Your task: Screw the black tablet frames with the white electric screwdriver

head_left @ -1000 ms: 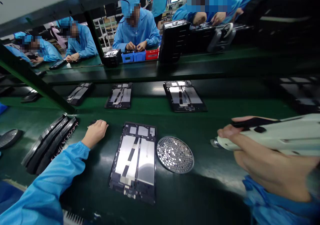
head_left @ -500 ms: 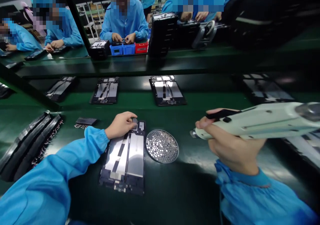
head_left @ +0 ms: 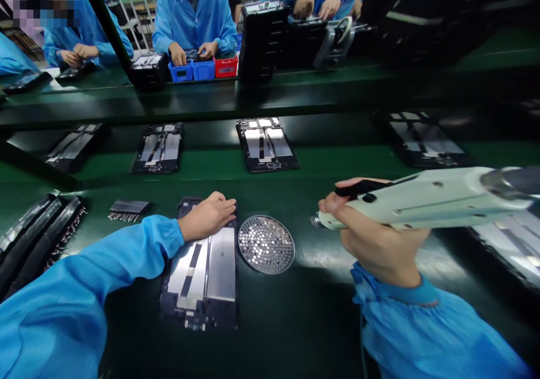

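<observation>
An opened tablet (head_left: 223, 266) lies on the green bench, its silvery battery area and dark ribbon cables exposed. My left hand (head_left: 208, 217) rests over its upper end with the fingers bent together and closed. Whatever is under those fingertips is hidden. To the right of the tablet lies a round perforated metal tray (head_left: 266, 245) with shiny screws in its holes. My right hand (head_left: 379, 244) grips a pale green electric screwdriver (head_left: 426, 199), held level above the bench. Its tip points left towards the tray, apart from it.
More opened tablets (head_left: 268, 145) lie in a row along the belt beyond the bench. Black strips of small parts (head_left: 37, 244) and a short strip (head_left: 127, 208) are at left. Co-workers (head_left: 196, 19) sit opposite, behind blue bins (head_left: 203, 70), a red bin (head_left: 225, 67) and stacked black trays (head_left: 261, 41).
My left hand has flattened further over the tablet's top end, covering the part it was pinching at. The view has shifted slightly. The screwdriver stays in my right hand.
</observation>
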Available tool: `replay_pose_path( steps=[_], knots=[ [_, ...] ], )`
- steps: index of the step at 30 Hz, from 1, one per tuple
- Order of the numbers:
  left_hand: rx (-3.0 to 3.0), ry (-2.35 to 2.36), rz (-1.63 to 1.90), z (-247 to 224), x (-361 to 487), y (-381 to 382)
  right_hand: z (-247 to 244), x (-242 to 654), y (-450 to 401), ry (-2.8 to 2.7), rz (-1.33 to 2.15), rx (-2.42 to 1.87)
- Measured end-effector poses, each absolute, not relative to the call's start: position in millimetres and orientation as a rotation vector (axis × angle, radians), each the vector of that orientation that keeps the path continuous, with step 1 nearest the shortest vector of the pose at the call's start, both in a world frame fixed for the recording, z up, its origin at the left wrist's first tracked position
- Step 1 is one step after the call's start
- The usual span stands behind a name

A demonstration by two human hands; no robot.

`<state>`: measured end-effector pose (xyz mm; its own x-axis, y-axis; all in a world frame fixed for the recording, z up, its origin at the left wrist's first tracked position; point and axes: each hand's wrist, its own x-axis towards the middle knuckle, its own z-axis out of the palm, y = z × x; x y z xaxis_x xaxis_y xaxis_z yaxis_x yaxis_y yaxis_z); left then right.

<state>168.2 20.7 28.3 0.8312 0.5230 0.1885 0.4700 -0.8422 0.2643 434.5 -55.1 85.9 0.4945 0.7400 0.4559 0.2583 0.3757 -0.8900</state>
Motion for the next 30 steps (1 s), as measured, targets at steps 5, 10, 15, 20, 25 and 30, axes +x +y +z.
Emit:
replay_pose_path(
  steps=[5, 10, 15, 20, 25, 30],
  knots=[
    [2.915, 0.793, 0.213, 38, 163, 9, 81, 435, -50, -1.042, 0.461, -1.115],
    [2.987, 0.808, -0.059, 46, 160, 5, 80, 425, -43, -1.062, 0.528, -0.980],
    [2.976, 0.845, -0.063, 47, 150, -34, 83, 405, -54, -1.093, 0.619, -0.968],
    [2.944, 0.918, 0.155, 36, 146, -55, 77, 380, -62, -1.129, 0.752, -0.999],
    [2.952, 0.813, 0.254, 31, 150, -44, 70, 368, -58, -1.182, 0.779, -1.045],
    [2.943, 0.795, 0.355, 31, 152, -40, 69, 365, -55, -1.168, 0.752, -1.074]
  ],
)
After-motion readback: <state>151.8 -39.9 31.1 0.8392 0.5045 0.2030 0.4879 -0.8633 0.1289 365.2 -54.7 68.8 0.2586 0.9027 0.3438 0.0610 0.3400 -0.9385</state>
